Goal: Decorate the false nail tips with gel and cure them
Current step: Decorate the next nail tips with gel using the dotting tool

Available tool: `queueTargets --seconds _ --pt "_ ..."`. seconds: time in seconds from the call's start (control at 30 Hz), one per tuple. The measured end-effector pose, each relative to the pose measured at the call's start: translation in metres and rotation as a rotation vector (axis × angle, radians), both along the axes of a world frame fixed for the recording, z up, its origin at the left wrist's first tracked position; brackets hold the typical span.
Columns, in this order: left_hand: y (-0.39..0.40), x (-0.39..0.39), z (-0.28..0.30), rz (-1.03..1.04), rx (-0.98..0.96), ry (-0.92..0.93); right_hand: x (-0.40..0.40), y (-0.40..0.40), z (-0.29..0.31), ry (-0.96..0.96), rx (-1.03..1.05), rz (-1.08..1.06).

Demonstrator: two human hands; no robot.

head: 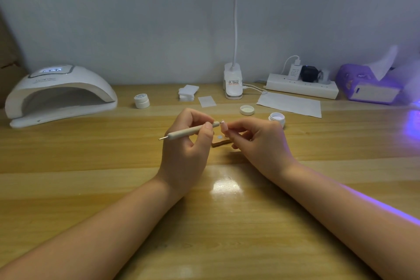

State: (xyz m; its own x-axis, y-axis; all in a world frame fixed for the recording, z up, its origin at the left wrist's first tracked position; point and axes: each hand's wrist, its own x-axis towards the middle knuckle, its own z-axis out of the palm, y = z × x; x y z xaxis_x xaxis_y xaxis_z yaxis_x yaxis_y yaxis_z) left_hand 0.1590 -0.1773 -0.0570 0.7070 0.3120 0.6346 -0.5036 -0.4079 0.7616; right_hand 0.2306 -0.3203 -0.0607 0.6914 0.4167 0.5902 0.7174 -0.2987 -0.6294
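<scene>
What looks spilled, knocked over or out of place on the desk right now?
Nothing looks spilled or knocked over. The open gel jar stands upright, its lid lying apart to its left. The left hand holds the dotting pen to the nail tip pinched in the right hand.

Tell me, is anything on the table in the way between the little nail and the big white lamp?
Nothing visible blocks it. The small pale false nail tip, pinched in the right hand, has bare wooden table between it and the white dome-shaped curing lamp. The left hand sits beside it.
</scene>
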Motion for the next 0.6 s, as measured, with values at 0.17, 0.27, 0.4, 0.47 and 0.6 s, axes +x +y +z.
queueTargets --seconds 0.17,0.27,0.4,0.47,0.6 --pt "0.0017 0.0023 -0.0008 0.066 -0.044 -0.053 0.0018 0.0006 -0.0013 -0.023 0.065 -0.025" --pt "0.0054 0.0060 -0.0017 0.135 -0.090 -0.054 0.0032 0.0010 -0.0004 -0.103 0.139 -0.057" --pt "0.0076 0.0079 -0.0015 0.142 -0.152 -0.052 0.0049 0.0014 -0.0011 -0.148 0.166 -0.030" --pt "0.0074 0.0081 -0.0016 0.137 -0.157 -0.048 0.0054 0.0017 -0.0020 -0.146 0.172 -0.022" --pt "0.0074 0.0078 -0.0014 0.129 -0.159 -0.039 0.0058 0.0027 -0.0025 -0.118 0.178 -0.021"
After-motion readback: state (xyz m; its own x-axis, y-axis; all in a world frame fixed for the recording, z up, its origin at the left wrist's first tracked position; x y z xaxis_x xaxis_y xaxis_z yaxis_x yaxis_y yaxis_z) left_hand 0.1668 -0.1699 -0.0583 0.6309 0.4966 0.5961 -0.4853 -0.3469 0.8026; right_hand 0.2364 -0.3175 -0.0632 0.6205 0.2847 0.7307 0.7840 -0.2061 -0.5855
